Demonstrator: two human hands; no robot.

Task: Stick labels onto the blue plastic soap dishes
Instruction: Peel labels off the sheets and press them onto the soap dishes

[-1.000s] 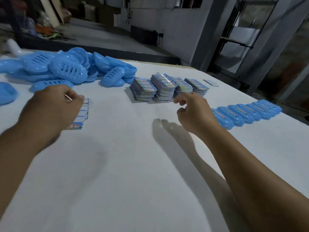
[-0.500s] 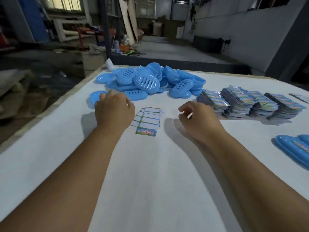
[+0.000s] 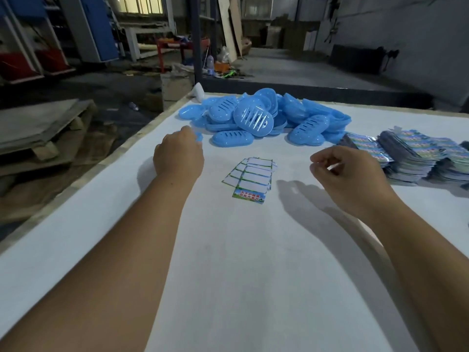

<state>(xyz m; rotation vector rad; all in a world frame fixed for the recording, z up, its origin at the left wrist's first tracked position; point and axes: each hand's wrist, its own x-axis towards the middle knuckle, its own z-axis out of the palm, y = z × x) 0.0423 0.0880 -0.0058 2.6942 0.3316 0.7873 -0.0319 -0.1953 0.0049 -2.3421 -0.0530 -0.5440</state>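
A heap of blue slotted soap dishes lies at the far side of the white table. My left hand hovers palm-down just left of the heap, its fingers over a bit of blue plastic; whether it grips that is hidden. A fanned bundle of labels, mostly white side up with one printed label in front, lies between my hands. My right hand hangs over the table with loosely curled fingers, and I see nothing in them.
Tall stacks of printed labels stand at the right, just beyond my right hand. The table's left edge runs diagonally, with the workshop floor and wooden boards beyond it.
The view swung left, so the row of labelled dishes left the frame. My left hand moved off the fanned labels toward the dish heap. My right hand drew back from the label stacks.
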